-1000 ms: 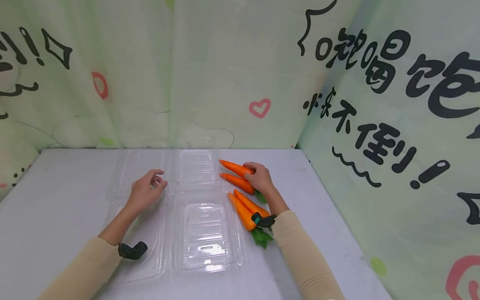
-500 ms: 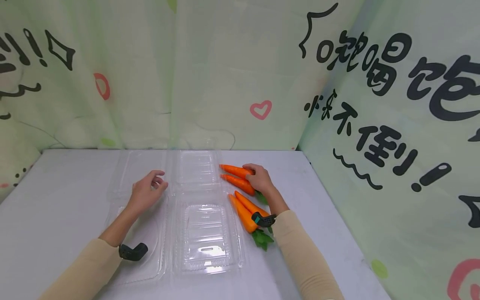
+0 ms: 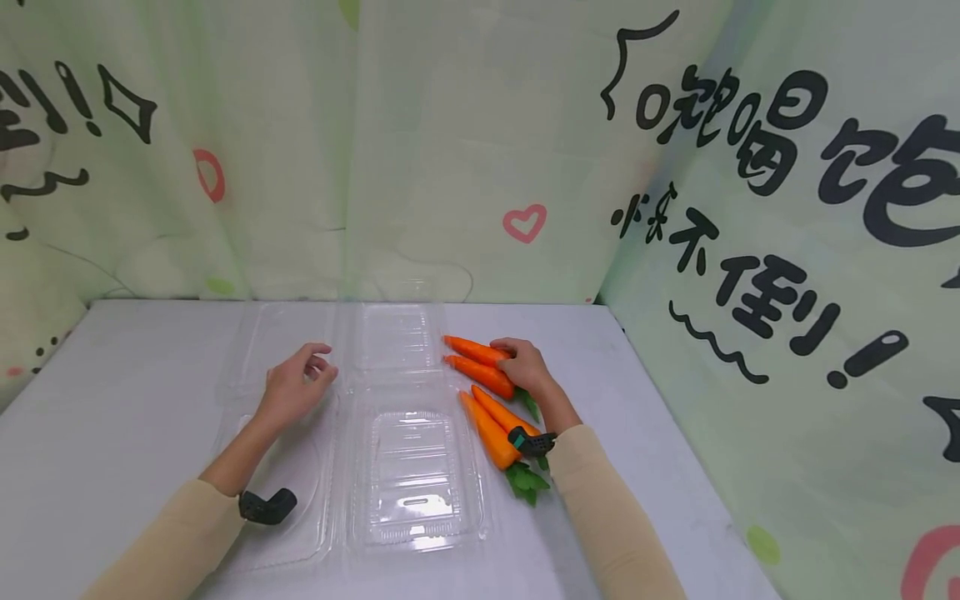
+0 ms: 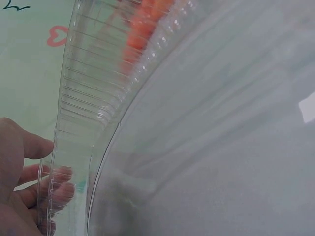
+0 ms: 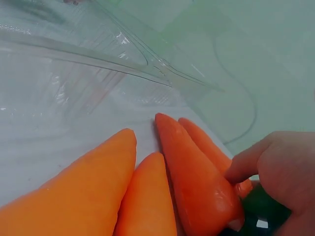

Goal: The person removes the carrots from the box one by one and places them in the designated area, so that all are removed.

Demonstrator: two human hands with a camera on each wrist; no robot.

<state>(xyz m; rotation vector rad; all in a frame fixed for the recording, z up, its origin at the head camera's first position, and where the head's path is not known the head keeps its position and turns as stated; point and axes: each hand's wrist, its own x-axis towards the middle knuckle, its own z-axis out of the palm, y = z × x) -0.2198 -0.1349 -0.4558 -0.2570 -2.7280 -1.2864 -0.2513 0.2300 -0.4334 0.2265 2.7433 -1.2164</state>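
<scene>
My right hand [image 3: 527, 364] grips the farther of two deep orange carrots [image 3: 471, 347] near its thick end. In the right wrist view its thumb lies against that carrot's side. The other deep orange carrot [image 3: 483, 376] lies just nearer, beside two lighter orange carrots [image 3: 491, 433] with green leaves [image 3: 527, 478]. My left hand [image 3: 296, 387] sits over the left clear plastic clamshell box [image 3: 300, 525], fingers loosely bent and a gap between thumb and fingers. In the left wrist view some fingers show through a clear plastic wall [image 4: 81, 108].
A second clear clamshell box [image 3: 412, 479] lies opened flat between the hands, its lid half [image 3: 393, 337] toward the back. The white table [image 3: 150, 400] ends at a printed curtain [image 3: 420, 150] behind and on the right.
The farthest carrot has come slightly nearer the person, closer to the carrot beside it, with my right hand on it. The head view has shifted a little; my left hand stays in place.
</scene>
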